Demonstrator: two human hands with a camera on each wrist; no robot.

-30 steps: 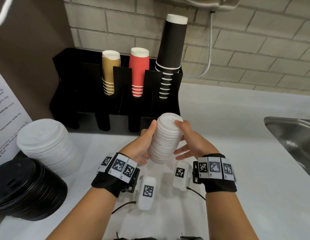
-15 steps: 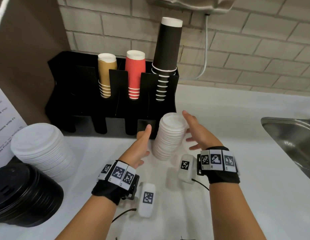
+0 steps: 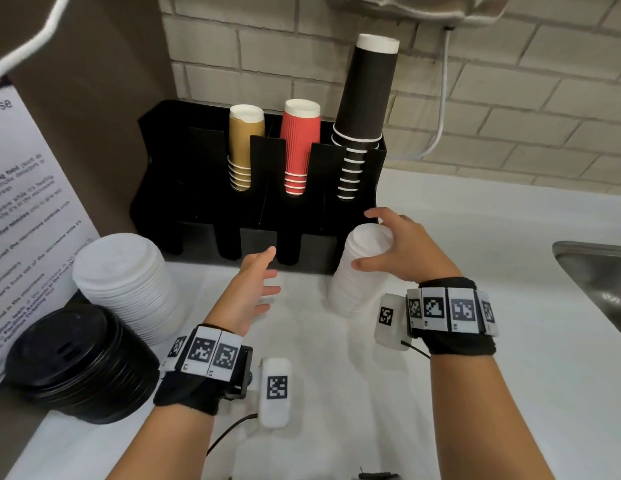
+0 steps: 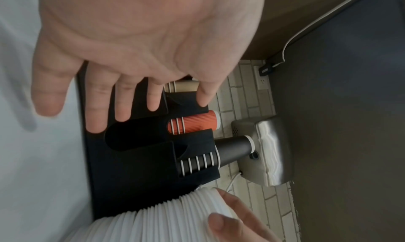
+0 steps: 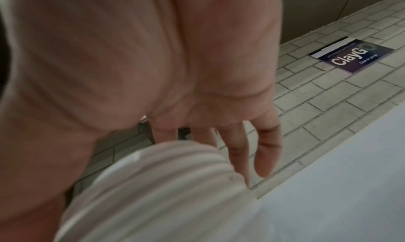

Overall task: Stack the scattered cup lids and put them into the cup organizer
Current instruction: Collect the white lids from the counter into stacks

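A tall stack of white cup lids (image 3: 357, 271) stands leaning on the white counter, just in front of the right end of the black cup organizer (image 3: 198, 174). My right hand (image 3: 366, 237) reaches over the top of the stack. Its thumb lies on the near side and its fingers spread over the far side; the left wrist view shows the stack (image 4: 166, 216) between thumb and fingertip. My left hand (image 3: 267, 278) hovers open to the left of the stack with fingers spread, holding nothing, before the organizer's low front slots (image 4: 131, 141).
The organizer holds tan cups (image 3: 245, 147), red cups (image 3: 298, 143) and tall black cups (image 3: 364, 105). A wider white lid stack (image 3: 122, 282) and a black lid stack (image 3: 77, 362) sit at left by a paper sign. A steel sink (image 3: 600, 271) lies at right.
A second ago both hands held the lid stack up. It now stands on the counter; my left hand has drawn away to the left, and my right hand has come over its top.
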